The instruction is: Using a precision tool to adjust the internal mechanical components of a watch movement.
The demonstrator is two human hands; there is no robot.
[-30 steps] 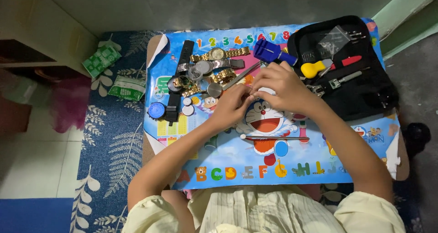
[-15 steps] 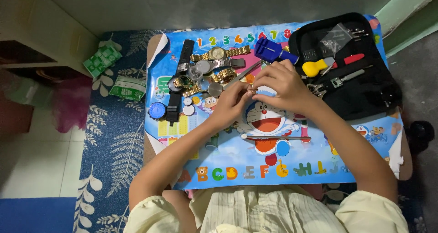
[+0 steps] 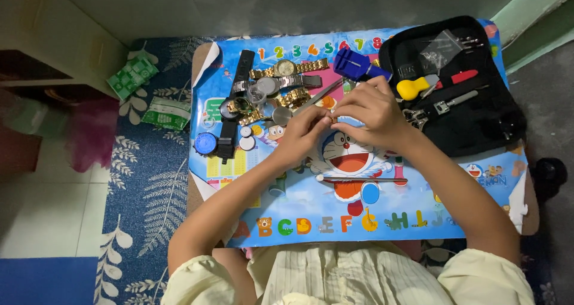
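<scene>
Left hand (image 3: 305, 129) and right hand (image 3: 371, 111) are pinching one tiny gold part (image 3: 332, 120) between closed fingertips, steadying it above the table (image 3: 359, 221).

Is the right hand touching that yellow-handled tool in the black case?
Apart. The head view shows the right hand over the cartoon mat, with a strip of black case between its knuckles and the yellow-handled tool.

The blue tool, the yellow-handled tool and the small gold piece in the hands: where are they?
blue tool (image 3: 354, 64), head view, on its blue body.
yellow-handled tool (image 3: 412, 89), head view, on the yellow handle.
small gold piece (image 3: 332, 119), head view, on the bit showing between both hands' fingertips.
</scene>
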